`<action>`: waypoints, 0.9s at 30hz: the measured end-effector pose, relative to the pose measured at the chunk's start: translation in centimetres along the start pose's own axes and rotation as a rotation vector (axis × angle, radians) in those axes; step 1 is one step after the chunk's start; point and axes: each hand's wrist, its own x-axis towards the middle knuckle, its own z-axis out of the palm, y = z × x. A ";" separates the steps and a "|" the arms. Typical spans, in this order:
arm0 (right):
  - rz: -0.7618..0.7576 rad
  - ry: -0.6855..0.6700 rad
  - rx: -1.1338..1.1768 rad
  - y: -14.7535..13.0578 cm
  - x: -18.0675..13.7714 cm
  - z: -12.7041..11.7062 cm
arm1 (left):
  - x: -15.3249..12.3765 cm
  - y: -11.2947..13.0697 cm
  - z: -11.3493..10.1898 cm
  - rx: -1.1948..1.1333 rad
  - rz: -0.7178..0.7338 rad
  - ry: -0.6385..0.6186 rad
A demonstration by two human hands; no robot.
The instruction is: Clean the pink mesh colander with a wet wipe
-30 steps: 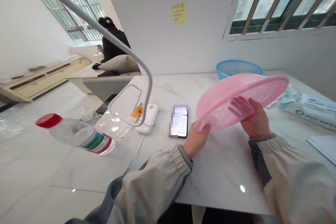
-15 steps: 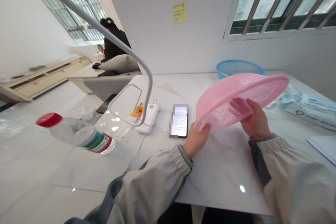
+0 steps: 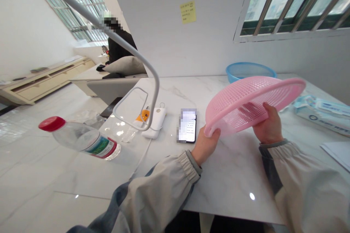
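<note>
**Above the marble table, my right hand has shifted its hold on the basket**

Over the table (image 3: pixel 235 178), clear of its surface, I hold the pink basket (image 3: pixel 254 98) tilted, its far rim raised toward the window and its near rim low. My left hand (image 3: pixel 206 145) has not moved in the last second: thumb and fingers are closed on the low near edge. My right hand (image 3: pixel 269 127) has changed. A second ago its fingers lay spread flat against the mesh and showed plainly through the holes. Now they have drawn back toward me and to the right, gripping the mesh wall with the thumb on the near side. The far rim has swung slightly to the right.

As I judge it, the weight now sits in two closed hands, with nothing resting on the table. The phone (image 3: pixel 187 125) lies just left of my left hand. The blue basin (image 3: pixel 250 70) stands behind the basket, and the bottle (image 3: pixel 82 140) is well apart to the left.
</note>
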 end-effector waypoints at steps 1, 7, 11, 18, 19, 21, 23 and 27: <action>0.018 -0.001 -0.004 0.0 0.1 -0.1 | 0.0 0.0 0.0 0.000 0.005 -0.002; 0.105 -0.037 -0.028 0.3 0.0 -0.2 | -0.1 0.1 0.0 -0.029 0.022 -0.002; 0.174 -0.076 -0.082 0.4 -0.3 -0.2 | -0.2 0.2 0.0 -0.047 0.025 0.012; 0.245 -0.104 -0.180 0.5 -0.6 -0.3 | -0.1 -0.1 0.3 -0.118 -0.008 0.080; 0.215 -0.086 -0.189 0.5 -0.6 -0.2 | -0.1 -0.2 0.4 -0.130 -0.008 0.099; 0.100 -0.020 -0.204 0.5 -0.4 -0.2 | 0.0 -0.3 0.3 -0.124 0.006 0.123; -0.040 0.063 -0.212 0.3 0.1 -0.3 | 0.3 -0.2 0.2 -0.084 0.049 0.128; -0.292 0.162 -0.189 -0.1 1.1 -0.7 | 0.6 0.4 -0.2 -0.015 0.120 0.103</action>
